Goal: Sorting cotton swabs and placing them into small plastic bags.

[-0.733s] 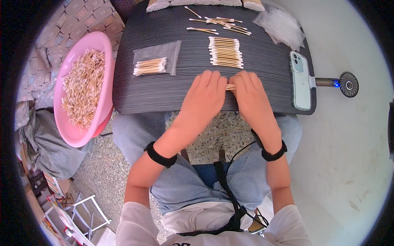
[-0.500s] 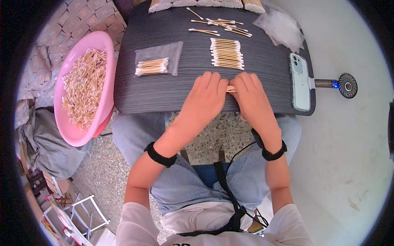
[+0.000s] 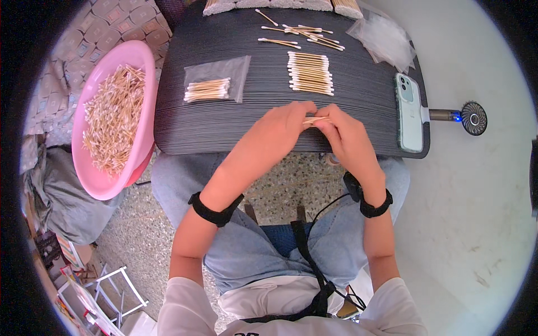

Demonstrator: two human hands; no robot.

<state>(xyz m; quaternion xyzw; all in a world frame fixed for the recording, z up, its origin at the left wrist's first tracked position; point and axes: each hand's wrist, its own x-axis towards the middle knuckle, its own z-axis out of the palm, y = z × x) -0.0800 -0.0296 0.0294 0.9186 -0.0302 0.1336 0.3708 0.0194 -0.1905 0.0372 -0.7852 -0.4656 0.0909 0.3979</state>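
Note:
My left hand (image 3: 287,124) and my right hand (image 3: 343,130) meet over the near edge of the black table. Between their fingers is a small bundle of cotton swabs (image 3: 314,120), held by both; its ends are mostly hidden by the fingers. Just beyond my hands lies a neat row of cotton swabs (image 3: 310,73) stacked side by side. Farther back is a loose scatter of swabs (image 3: 307,35). To the left, a clear plastic bag (image 3: 233,75) holds several swabs laid parallel.
A pink basin (image 3: 148,95) full of loose swabs stands left of the table (image 3: 263,73). Empty clear bags (image 3: 386,39) lie at the far right, above a phone (image 3: 410,112) and a small fan (image 3: 475,118). Packed swab bundles (image 3: 300,4) line the back edge.
My hands have turned around the bundle, fingers curling inward and thumbs now showing. The bundle shows more between them. The swabs on the table stay where they were.

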